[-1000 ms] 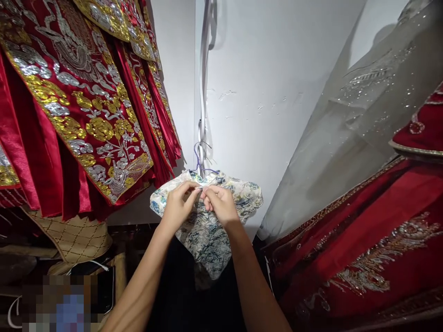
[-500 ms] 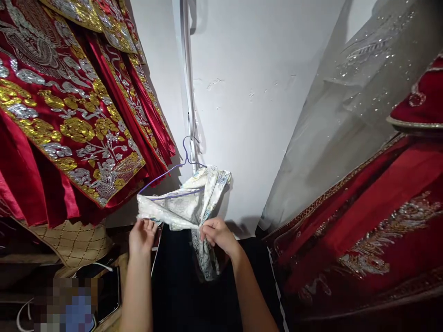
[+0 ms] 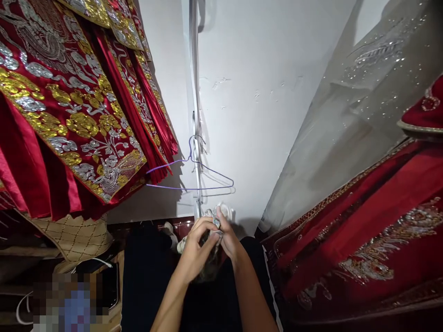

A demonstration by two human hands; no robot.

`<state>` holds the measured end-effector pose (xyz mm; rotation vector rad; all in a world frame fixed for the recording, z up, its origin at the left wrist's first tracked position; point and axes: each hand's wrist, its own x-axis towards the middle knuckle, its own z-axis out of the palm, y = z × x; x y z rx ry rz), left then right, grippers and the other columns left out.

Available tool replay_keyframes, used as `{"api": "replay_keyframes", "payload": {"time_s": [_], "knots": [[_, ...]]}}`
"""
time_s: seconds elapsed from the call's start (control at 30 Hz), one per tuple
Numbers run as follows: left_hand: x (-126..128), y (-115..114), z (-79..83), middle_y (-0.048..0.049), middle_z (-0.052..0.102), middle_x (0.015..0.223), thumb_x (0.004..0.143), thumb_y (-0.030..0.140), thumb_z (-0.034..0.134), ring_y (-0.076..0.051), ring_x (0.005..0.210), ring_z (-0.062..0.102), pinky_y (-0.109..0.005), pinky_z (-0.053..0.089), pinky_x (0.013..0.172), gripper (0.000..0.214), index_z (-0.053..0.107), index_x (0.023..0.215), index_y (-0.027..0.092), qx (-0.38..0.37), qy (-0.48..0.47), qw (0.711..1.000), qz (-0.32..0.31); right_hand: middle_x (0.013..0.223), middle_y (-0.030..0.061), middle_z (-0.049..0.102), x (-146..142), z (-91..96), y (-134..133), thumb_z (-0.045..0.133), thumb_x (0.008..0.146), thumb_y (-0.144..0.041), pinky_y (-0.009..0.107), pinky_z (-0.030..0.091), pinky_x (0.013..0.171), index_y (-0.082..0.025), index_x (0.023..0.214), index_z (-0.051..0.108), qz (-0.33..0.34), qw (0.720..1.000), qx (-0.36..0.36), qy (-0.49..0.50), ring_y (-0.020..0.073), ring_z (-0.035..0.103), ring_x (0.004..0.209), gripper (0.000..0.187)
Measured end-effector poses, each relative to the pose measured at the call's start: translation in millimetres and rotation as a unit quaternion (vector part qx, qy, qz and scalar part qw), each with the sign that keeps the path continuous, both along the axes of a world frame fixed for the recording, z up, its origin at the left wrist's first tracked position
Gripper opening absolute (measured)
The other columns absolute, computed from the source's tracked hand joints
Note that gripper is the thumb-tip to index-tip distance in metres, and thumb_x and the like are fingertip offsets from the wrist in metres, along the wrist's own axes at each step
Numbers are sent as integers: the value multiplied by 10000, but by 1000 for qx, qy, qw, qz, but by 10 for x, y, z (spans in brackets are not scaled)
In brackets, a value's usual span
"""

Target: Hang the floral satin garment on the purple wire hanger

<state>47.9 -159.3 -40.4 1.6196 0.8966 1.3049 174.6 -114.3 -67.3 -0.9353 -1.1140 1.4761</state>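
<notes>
A small patterned white-and-blue garment [image 3: 215,218] is bunched up between both my hands, below the hanger. My left hand [image 3: 195,246] grips it from the left and my right hand [image 3: 228,240] grips it from the right, fingers closed around the cloth. A bare purple wire hanger [image 3: 194,177] hangs empty on a vertical rail [image 3: 194,92] against the white wall, just above my hands. Most of the garment is hidden inside my hands.
Red robes with gold and silver embroidery [image 3: 69,106] hang at the left. More red embroidered cloth [image 3: 363,240] and a sheer grey glittered fabric [image 3: 346,115] hang at the right. A tan quilted item [image 3: 72,237] and a dark phone [image 3: 109,286] lie lower left.
The garment has come off the purple hanger, which now hangs bare. Both hands have moved down and together, bunching the cloth between them.
</notes>
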Motion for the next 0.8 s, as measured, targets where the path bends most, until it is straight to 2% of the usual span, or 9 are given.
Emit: {"api": "replay_keyframes", "payload": {"time_s": [0.07, 0.13, 0.23, 0.3, 0.37, 0.47, 0.6, 0.67, 0.8], "knots": [[37, -17, 130, -100, 636, 1208, 910, 383, 587, -297, 1260, 477, -399, 309, 1118, 228, 719, 1018, 231, 51, 24, 998, 28, 803, 68, 669, 24, 99, -72, 416, 866, -746, 312, 500, 747, -184, 947, 691, 34, 997, -16, 63, 228, 637, 850, 630], [-44, 48, 191, -98, 598, 1299, 918, 420, 563, -296, 1317, 432, -396, 272, 1147, 350, 670, 1199, 241, 62, 9, 997, 53, 849, 57, 670, 45, 201, -146, 590, 824, -645, 315, 498, 764, -194, 1013, 672, 89, 994, -20, 68, 222, 636, 849, 496], [-271, 196, 100, -108, 649, 1192, 946, 543, 443, -280, 1147, 552, -356, 397, 1032, 467, 667, 1193, 215, -7, 17, 1000, -2, 856, 28, 659, 59, 343, -199, 772, 706, -346, 284, 479, 733, -181, 966, 670, 164, 986, 31, 3, 186, 616, 780, 324], [-430, 267, -43, -92, 687, 963, 945, 597, 388, -256, 923, 601, -317, 467, 865, 521, 717, 949, 194, -70, 86, 993, -50, 719, -2, 608, 80, 431, -148, 718, 703, -229, 248, 437, 635, -164, 794, 650, 119, 986, 102, -50, 146, 560, 663, 131], [-584, 300, -174, -62, 672, 838, 922, 598, 449, -232, 804, 587, -288, 460, 757, 497, 687, 790, 182, -98, 173, 977, -72, 631, -14, 561, 114, 513, -3, 645, 716, -187, 238, 400, 582, -169, 675, 613, -2, 979, 179, -95, 136, 522, 615, 55], [-794, 299, -219, -31, 666, 851, 898, 547, 534, -225, 820, 581, -267, 435, 747, 405, 658, 813, 171, -70, 247, 965, -58, 784, 17, 658, 124, 575, 358, 637, 706, -196, 252, 445, 659, -182, 815, 681, -148, 954, 241, -97, 178, 588, 746, 118], [-976, 291, -66, -18, 615, 863, 945, 498, 466, -208, 867, 555, -255, 420, 778, 356, 604, 878, 177, -11, 234, 971, 40, 928, 32, 690, -17, 406, 839, 570, 795, -340, 284, 481, 719, -222, 1125, 647, -113, 980, 149, -65, 192, 617, 798, 359], [-1061, 316, -29, -17, 599, 860, 959, 482, 435, -195, 851, 543, -251, 415, 765, 349, 591, 880, 180, 7, 231, 972, 45, 926, 30, 682, -60, 242, 968, 523, 820, -362, 290, 473, 763, -220, 1040, 661, -97, 977, 145, -125, 195, 610, 833, 297], [-1404, 429, -148, -6, 562, 724, 951, 506, 404, -169, 710, 506, -244, 376, 652, 418, 553, 740, 177, -1, 302, 952, 56, 699, -11, 589, 98, 17, 979, 503, 786, -299, 253, 408, 675, -207, 722, 594, -143, 920, 222, -290, 175, 539, 720, 144]]}}
